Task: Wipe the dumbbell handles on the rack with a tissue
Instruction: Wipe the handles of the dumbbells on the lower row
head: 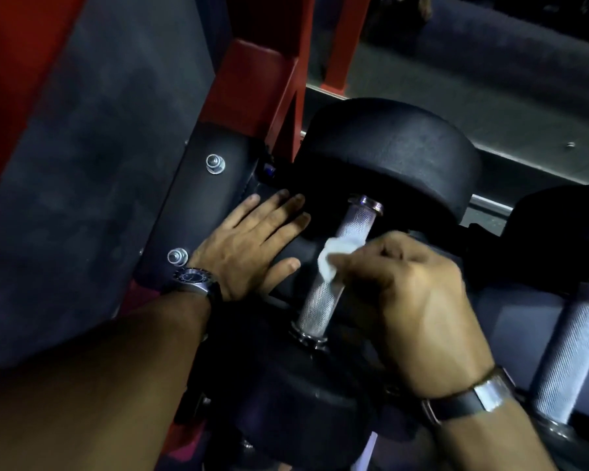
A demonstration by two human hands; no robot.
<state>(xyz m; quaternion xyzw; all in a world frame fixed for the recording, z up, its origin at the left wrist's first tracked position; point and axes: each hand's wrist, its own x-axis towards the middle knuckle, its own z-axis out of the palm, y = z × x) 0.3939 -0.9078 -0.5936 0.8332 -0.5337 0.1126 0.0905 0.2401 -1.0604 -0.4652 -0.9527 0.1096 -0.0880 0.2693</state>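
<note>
Your right hand (412, 294) pinches a white tissue (334, 258) against the knurled handle (334, 266) of the leftmost dumbbell (388, 158) on the rack (198, 198). Your left hand (249, 239) lies flat, fingers straight, on the black rack beside it. A second dumbbell handle (572, 355) shows at right.

Two dumbbells: one (371, 185) at centre, one (572, 351) at right. Two hands: left (249, 243), right (408, 294). One tissue (334, 258). Two bolts (215, 163) (177, 257). Two wristbands (198, 280) (473, 399).
</note>
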